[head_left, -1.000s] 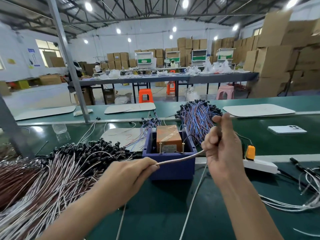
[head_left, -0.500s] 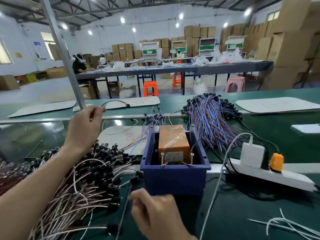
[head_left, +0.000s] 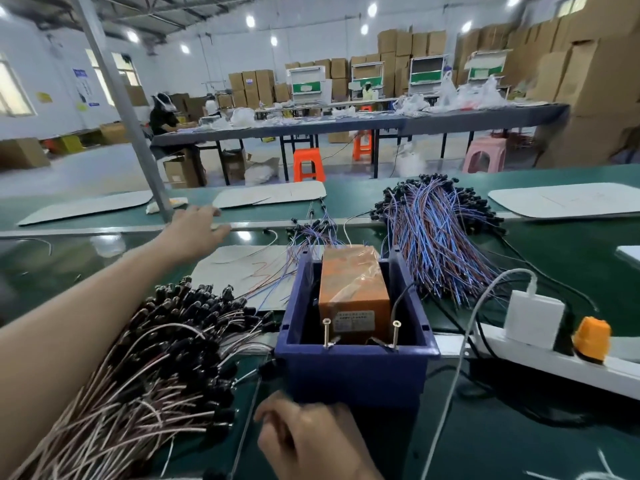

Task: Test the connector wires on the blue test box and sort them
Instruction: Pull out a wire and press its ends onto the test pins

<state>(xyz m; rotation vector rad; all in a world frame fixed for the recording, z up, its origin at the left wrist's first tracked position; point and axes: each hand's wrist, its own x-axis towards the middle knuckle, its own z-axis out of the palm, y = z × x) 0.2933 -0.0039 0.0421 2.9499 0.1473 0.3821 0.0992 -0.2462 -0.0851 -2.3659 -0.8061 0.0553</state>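
Note:
The blue test box stands in the middle of the green bench, with an orange tester inside and two upright metal pins at its front. My left hand reaches far forward to the left of the box, fingers spread and holding nothing. My right hand rests low in front of the box with its fingers curled. A thin wire with a black connector runs past its left edge; whether the hand grips it is hidden. A heap of white and brown wires lies left of the box. Blue and red wires are piled behind it on the right.
A white power strip with a white charger and an orange plug lies right of the box. A white cable trails down from the charger. A white board lies behind the box. A metal post rises at the left.
A second ago both hands stretched one wire across the box front. My left hand then lifted a wire over the left heap; now it reaches farther forward, open, without the wire.

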